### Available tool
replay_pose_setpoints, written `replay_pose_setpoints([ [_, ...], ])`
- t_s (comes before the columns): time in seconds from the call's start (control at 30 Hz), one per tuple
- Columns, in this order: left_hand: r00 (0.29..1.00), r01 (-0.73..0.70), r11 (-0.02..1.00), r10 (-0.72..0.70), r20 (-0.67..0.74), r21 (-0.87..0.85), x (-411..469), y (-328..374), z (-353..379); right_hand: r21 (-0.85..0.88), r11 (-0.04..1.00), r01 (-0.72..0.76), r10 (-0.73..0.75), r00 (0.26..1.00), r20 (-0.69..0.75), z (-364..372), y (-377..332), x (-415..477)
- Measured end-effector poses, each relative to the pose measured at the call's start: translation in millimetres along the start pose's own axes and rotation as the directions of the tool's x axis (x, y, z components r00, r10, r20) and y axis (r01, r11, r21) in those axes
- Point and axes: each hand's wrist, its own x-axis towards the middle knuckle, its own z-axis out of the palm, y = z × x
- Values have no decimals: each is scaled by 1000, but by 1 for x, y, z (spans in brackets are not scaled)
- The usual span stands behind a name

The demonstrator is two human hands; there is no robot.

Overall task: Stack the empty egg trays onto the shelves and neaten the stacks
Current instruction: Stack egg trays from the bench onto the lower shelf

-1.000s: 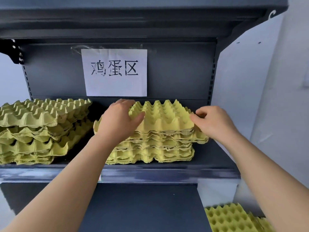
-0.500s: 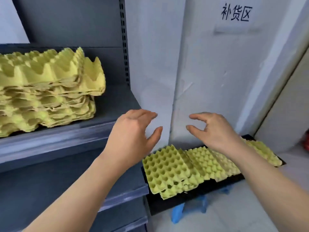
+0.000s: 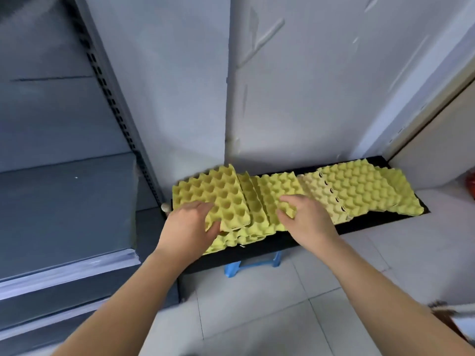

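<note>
Several yellow-green egg trays lie overlapped in a row on a low black platform [image 3: 270,246] by the wall. The leftmost egg tray [image 3: 216,194] sits on top of a small pile. My left hand [image 3: 191,223] grips its near left corner, thumb under the edge. My right hand [image 3: 300,218] rests on the near edge of the neighbouring egg tray [image 3: 276,191], fingers curled on its rim. More trays [image 3: 359,191] fan out to the right, one paler than the rest. The grey shelf [image 3: 59,209] stands to the left; its stacks are out of view.
A white wall [image 3: 295,86] rises behind the platform. A blue stool leg [image 3: 232,269] shows under the platform. Pale tiled floor [image 3: 270,312] lies in front. A red object [image 3: 471,185] sits at the right edge, and a door frame runs up the right side.
My view swung from the shelf's stacks down to the low platform. Both hands dropped from mid-air onto the trays, and the left hand took hold of the leftmost tray's corner.
</note>
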Motion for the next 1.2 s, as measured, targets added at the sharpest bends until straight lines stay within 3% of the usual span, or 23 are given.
replay_pose_setpoints([
  [0.23, 923, 340, 940, -339, 179, 25, 42, -73, 100, -41, 998, -44, 49, 990, 134, 100, 54, 80],
  [0.47, 793, 553, 832, -541, 281, 42, 80, -151, 190, -37, 999, -33, 40, 977, 211, 189, 78, 152],
  [0.73, 613, 787, 590, -716, 334, -179, 93, -203, 256, -25, 1000, 17, -9, 955, 296, 262, 94, 194],
  [0.87, 545, 838, 483, -764, 345, -254, 94, -212, 268, 7, 998, 56, -56, 960, 274, 273, 103, 197],
  [1.2, 542, 808, 467, -829, 141, -358, 78, -154, 220, 191, 981, -23, -22, 973, 229, 224, 111, 185],
])
